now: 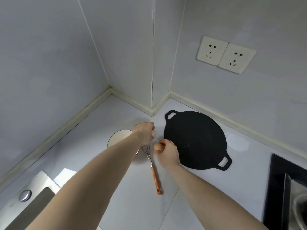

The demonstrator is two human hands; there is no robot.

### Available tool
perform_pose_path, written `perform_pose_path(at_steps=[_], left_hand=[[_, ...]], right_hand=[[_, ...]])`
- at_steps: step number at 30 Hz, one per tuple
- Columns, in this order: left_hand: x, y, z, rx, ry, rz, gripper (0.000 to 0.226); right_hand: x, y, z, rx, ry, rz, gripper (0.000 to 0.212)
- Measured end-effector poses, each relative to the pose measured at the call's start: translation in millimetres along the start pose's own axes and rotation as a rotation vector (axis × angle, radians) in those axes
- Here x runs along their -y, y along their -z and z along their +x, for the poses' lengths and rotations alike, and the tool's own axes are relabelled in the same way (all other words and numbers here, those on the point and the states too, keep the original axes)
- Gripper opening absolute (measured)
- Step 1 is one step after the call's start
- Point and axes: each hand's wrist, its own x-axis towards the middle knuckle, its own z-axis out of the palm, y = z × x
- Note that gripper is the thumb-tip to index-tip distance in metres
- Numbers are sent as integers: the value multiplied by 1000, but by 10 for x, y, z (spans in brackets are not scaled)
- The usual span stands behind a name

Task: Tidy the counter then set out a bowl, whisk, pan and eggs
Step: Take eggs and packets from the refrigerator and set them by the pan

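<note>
A flat black pan (196,140) with two loop handles lies on the white counter. Left of it a cream bowl (118,138) stands, partly hidden by my left forearm. Between them a wire whisk (153,171) with an orange handle lies with its handle toward me. My left hand (144,131) is closed around a pale egg (38,133) just above the whisk's wires. Lower and to the right, beside the pan's left rim, my right hand (167,152) holds a brown egg (157,147).
A steel sink (25,201) with a round drain button fills the lower left. A black hob (289,193) sits at the right edge. Two wall sockets (226,54) are above the pan. A wall corner juts out behind the bowl.
</note>
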Motion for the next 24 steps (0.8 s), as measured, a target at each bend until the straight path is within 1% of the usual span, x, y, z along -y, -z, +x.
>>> perform_pose_path(at_steps=[5,9,14,24], left_hand=[[47,33,-6,4,32,-26,39],[46,85,-21,9,45,-41,41],[38,147,-40,16,57,-54,40],[64,204,-97,20,83,-72,45]], right_hand=[[86,31,110,-48,-4,-10,34],[116,17,95,-21,1,-8,32],[143,-1,86,2,7,28,25],[188,22,79,-4,7,23,27]])
